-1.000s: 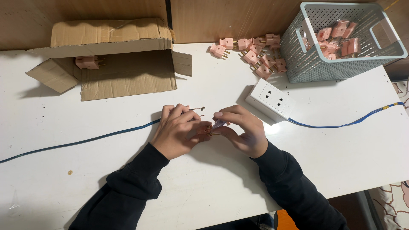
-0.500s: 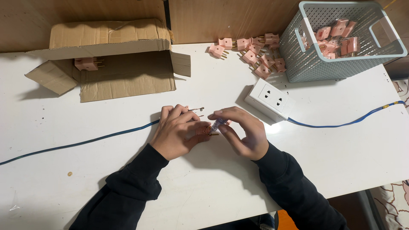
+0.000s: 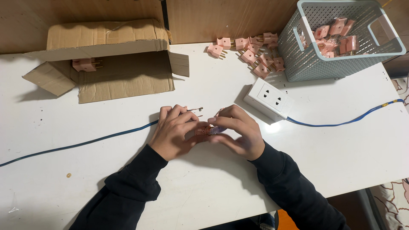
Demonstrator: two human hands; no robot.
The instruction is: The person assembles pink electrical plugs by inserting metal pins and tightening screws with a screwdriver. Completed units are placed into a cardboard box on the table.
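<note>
My left hand and my right hand meet at the middle of the white table. Between their fingertips sits a small pink plug, mostly hidden by the fingers. My left hand pinches the plug together with the end of a blue cable; bare wire ends stick out above its fingers. My right hand holds the plug's other side, and a small tool or part between its fingers is too hidden to name.
A white socket block with its own blue cable lies to the right. Several pink plugs lie loose at the back; more fill a grey-blue basket. An open cardboard box holds one plug.
Both hands stay in the same spot. The fingers have shifted slightly around the plug; the right hand's fingers have closed in on it.
</note>
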